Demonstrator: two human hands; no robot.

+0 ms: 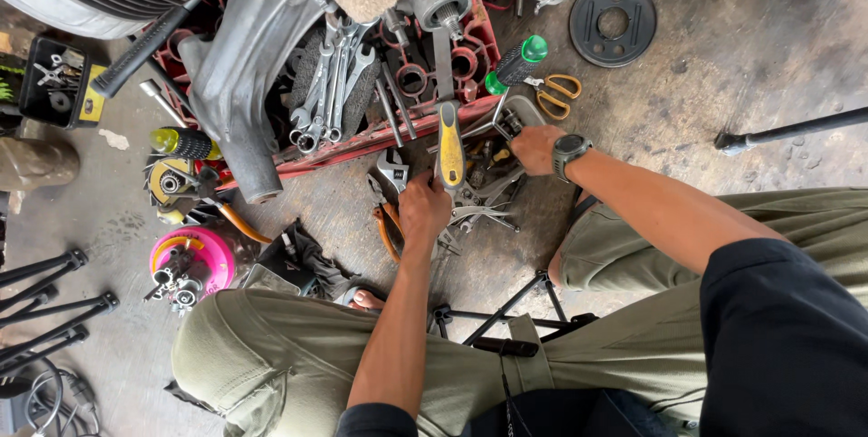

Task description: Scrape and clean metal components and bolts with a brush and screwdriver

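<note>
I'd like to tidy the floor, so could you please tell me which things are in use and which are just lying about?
In hand:
- left hand on yellow-and-grey ratchet handle
- right hand among small metal parts

Lying about:
- orange-handled scissors
- green-capped screwdriver
- round black metal disc
- pink round tub

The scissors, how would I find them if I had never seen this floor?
Start at the red tool tray full of spanners on the concrete floor. Go to its right end, past the screwdriver with the green and black handle. The scissors lie there on bare floor, just above the right hand, and they alone have orange loop handles.
</note>
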